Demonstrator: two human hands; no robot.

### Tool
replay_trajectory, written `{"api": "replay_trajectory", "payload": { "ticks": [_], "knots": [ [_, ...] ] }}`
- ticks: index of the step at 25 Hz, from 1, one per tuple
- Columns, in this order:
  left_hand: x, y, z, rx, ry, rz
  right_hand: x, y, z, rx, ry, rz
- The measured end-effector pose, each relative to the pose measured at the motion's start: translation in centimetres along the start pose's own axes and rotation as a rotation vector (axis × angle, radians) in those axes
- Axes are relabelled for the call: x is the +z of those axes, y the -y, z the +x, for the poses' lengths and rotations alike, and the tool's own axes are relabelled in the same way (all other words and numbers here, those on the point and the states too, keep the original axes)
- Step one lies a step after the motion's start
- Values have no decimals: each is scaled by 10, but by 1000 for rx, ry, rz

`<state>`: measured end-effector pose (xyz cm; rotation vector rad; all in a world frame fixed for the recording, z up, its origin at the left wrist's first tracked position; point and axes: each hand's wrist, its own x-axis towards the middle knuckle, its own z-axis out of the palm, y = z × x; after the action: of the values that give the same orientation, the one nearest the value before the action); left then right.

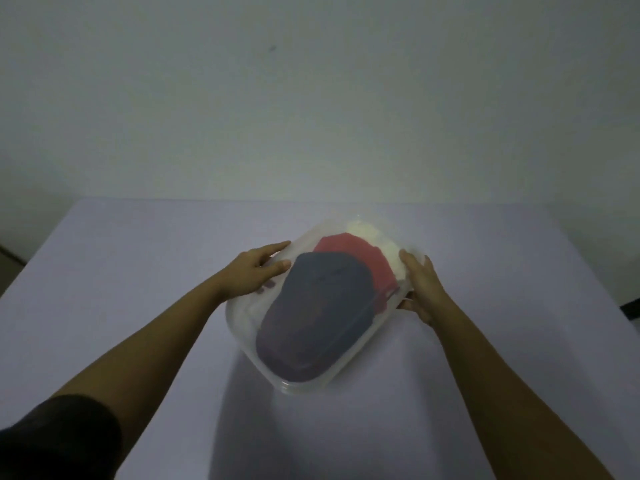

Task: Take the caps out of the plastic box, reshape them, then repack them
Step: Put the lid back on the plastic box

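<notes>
A clear plastic box (242, 327) sits tilted on the pale table, its long axis running from near left to far right. Three caps lie stacked inside: a dark blue cap (311, 317) nearest me, a red cap (360, 261) behind it, and a white cap (377, 242) at the far end. My left hand (254, 270) rests on the box's left rim, fingers spread over the edge. My right hand (420, 287) grips the right rim near the far end. I cannot tell whether a lid covers the box.
The table (138, 271) is covered in a pale lilac surface and ends at a plain wall behind. A dark object (632, 308) shows at the table's right edge. The light is dim.
</notes>
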<state>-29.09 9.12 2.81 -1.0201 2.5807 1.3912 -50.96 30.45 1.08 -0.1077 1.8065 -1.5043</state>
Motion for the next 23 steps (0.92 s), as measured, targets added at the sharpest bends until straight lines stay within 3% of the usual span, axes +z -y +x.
{"api": "replay_trajectory", "payload": {
  "ticks": [3, 6, 9, 12, 15, 23],
  "knots": [
    [-16, -9, 39, -16, -227, 119, 4, -2, 28, 8, -111, 125],
    [-24, 2, 61, -220, -500, -11, 11, -5, 56, 16, -224, 232],
    [1, 20, 72, -493, -386, -358, 28, -4, 87, 2, -330, 323],
    [22, 25, 96, -462, -384, -620, 46, 1, 116, -5, -390, 428],
    [23, 24, 123, -373, -475, -663, 58, 1, 138, -11, -382, 454],
    [9, 37, 160, -387, -573, -675, 68, -5, 183, -18, -321, 372]
  ]
}}
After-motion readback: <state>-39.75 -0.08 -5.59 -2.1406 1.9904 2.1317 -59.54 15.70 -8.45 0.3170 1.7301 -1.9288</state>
